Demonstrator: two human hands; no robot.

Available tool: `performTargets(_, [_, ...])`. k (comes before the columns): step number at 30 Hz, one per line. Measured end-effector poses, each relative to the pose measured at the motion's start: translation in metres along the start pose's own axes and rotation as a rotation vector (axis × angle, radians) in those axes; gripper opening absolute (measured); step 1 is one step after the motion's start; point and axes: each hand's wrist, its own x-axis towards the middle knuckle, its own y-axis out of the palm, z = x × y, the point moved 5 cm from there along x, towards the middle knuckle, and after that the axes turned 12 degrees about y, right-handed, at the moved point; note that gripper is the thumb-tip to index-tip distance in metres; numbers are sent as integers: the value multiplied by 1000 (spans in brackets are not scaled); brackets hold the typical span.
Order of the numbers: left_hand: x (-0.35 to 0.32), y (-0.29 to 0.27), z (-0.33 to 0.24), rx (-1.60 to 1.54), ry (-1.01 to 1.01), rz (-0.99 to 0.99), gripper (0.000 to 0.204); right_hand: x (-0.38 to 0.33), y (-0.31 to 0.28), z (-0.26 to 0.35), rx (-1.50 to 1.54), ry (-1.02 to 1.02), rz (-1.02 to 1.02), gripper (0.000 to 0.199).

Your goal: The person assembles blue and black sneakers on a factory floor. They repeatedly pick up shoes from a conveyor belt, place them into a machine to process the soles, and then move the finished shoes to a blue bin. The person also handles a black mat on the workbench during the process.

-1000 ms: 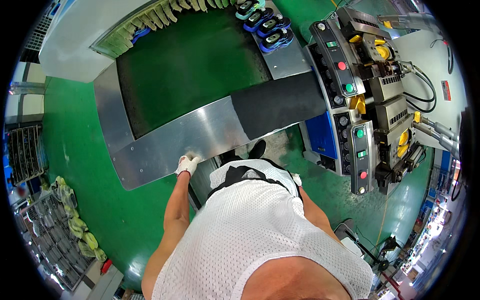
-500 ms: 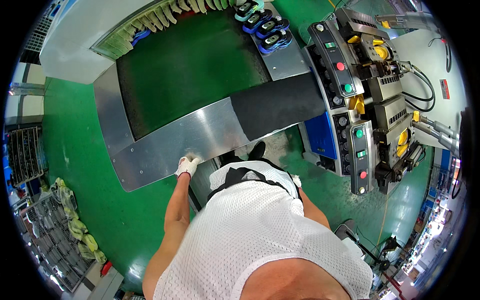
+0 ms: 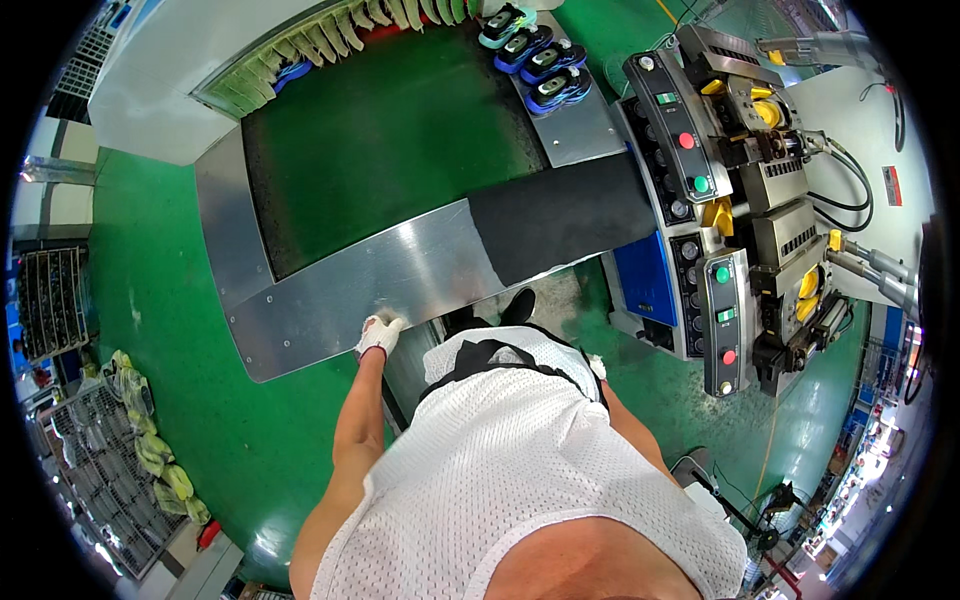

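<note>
My left hand (image 3: 380,333), in a white knit glove with a dark red cuff, rests on the near edge of the bare metal table (image 3: 330,300). Its thumb stands apart from the other fingers, and nothing shows in it. At my right hip, only a bit of the white glove on my right hand (image 3: 597,367) is visible; my body hides the fingers. A black mat (image 3: 560,215) covers the right part of the metal top. Beyond the metal strip lies a green conveyor belt (image 3: 390,140).
Several blue and black shoes (image 3: 558,90) stand on the metal ledge right of the belt. A fabric strip curtain (image 3: 320,45) hangs at the machine opening, with a blue shoe (image 3: 292,74) beneath it. On the right stands a press machine with button panels (image 3: 725,320). Wire racks (image 3: 105,460) stand at left.
The whole view has shifted slightly to the right. My left hand stays at the table edge, its thumb a little more spread. The shoes and machine have not moved.
</note>
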Motion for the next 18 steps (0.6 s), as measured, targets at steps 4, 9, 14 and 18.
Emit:
performTargets(4, [-7,-7,-18,-7,-35,21,50,-7,2,-3,-2,30,-17,72])
performTargets(9, [-1,-13,-41,71,-14,42,56,-9,21,-13,81,38,-5,73])
performTargets(14, [-1,-1,2,137,45,-90,49,-2,-2,2,24,-22,25,74])
performTargets(18, [15,-2,-21,102,114,-27,47,-4,21,-16,106,-13,43,75])
